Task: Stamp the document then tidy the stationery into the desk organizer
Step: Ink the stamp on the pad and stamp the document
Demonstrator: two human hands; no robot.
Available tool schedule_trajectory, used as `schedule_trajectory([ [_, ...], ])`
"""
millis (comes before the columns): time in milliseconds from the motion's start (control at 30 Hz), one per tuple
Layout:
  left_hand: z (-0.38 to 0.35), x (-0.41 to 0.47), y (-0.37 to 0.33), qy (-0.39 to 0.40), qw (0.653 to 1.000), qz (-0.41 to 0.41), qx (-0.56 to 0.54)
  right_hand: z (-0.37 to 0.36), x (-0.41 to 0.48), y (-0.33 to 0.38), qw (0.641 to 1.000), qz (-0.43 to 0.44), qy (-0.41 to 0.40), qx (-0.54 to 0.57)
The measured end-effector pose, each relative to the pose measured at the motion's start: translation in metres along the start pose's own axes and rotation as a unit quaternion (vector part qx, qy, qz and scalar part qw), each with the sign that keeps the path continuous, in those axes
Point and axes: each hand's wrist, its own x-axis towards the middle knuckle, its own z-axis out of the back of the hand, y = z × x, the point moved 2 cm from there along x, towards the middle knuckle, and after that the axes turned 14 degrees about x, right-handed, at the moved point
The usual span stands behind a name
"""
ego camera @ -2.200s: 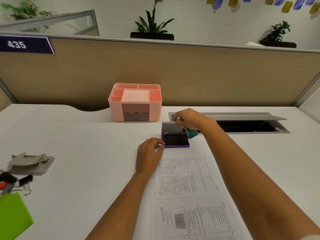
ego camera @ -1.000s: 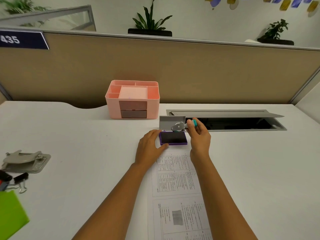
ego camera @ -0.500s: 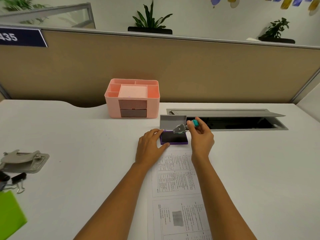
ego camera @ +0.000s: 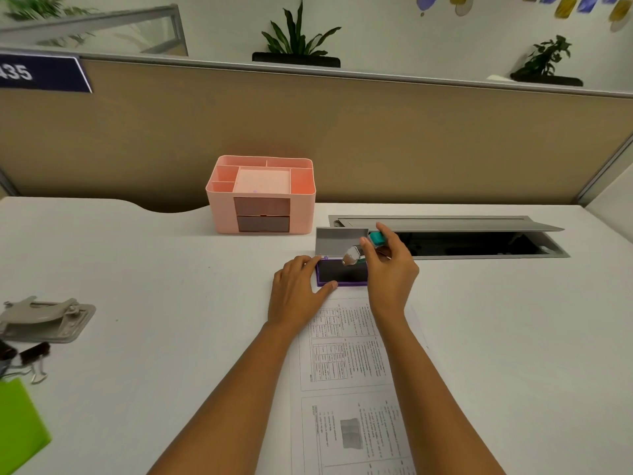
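**Stamp poised over the open ink pad**

The right hand point(ego camera: 390, 269) was closed around a small stamp with a teal handle and a shiny metal head point(ego camera: 363, 250), pinched between thumb and fingers, its handle pointing up and to the far right and its head tilted down to the near left. The left hand point(ego camera: 298, 289) lay flat and open on the white desk point(ego camera: 154, 269), holding nothing, its fingertips and thumb against the left edge of the purple-rimmed ink pad point(ego camera: 337, 274) as if to steady it.

The pad's grey lid point(ego camera: 339, 240) stood raised at the far edge, leaving the dark inking surface exposed. The stamp head hung just above the far right part of that surface; whether it touched the pad could not be told. The stamp's long axis ran slantwise across the pad's right corner, so the head would need to be brought square before pressing, by my reading.

The printed white document point(ego camera: 346, 344) lay directly nearer than the pad, its far edge just beside the pad's near rim and partly under both forearms. Inking seemed the step in hand, with stamping not yet done. The right hand, already carrying the stamp, was the one placed to bring it near onto the sheet.

The pink plastic desk organizer point(ego camera: 262, 195) stood to the far left of the pad, apart from both hands.
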Motion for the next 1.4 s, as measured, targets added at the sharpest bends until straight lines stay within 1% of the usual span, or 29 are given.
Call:
schedule_trajectory([
  [167,-0.001,-0.001,0.000,-0.009,1.000,0.001,-0.004,-0.010,0.001,0.008,0.995,0.068,0.030,-0.072],
  [333,-0.001,-0.001,0.001,-0.018,1.000,0.000,-0.006,-0.021,0.002,0.002,0.986,0.097,0.043,-0.129],
  [400,-0.002,0.000,0.002,-0.022,1.000,-0.007,0.000,-0.026,-0.004,-0.010,0.973,0.126,0.064,-0.181],
  [467,-0.003,0.002,0.001,-0.023,1.000,-0.010,0.001,-0.028,-0.007,-0.020,0.961,0.155,0.069,-0.220],
  [533,-0.003,0.002,0.002,-0.023,1.000,-0.005,0.000,-0.030,-0.006,-0.021,0.956,0.161,0.064,-0.238],
  [667,-0.004,0.001,0.002,-0.023,1.000,-0.007,0.006,-0.038,-0.001,-0.019,0.942,0.164,0.085,-0.281],
  [800,-0.006,0.002,0.004,-0.021,1.000,-0.005,0.005,-0.048,-0.002,-0.019,0.930,0.168,0.084,-0.316],
  [900,-0.007,0.002,0.004,-0.020,1.000,0.002,0.009,-0.049,-0.008,-0.023,0.930,0.171,0.086,-0.313],
  [967,-0.006,0.002,0.003,-0.021,1.000,0.002,0.010,-0.046,-0.011,-0.024,0.937,0.166,0.091,-0.294],
  [1133,-0.005,0.002,0.003,-0.024,1.000,-0.003,0.003,-0.031,-0.020,-0.029,0.956,0.191,0.056,-0.218],
  [1233,-0.005,0.002,0.004,-0.023,1.000,-0.001,-0.006,-0.018,-0.024,-0.032,0.970,0.144,0.074,-0.184],
  [1400,-0.004,0.002,0.003,-0.026,1.000,-0.009,0.001,-0.020,-0.010,-0.020,0.960,0.121,0.110,-0.228],
])
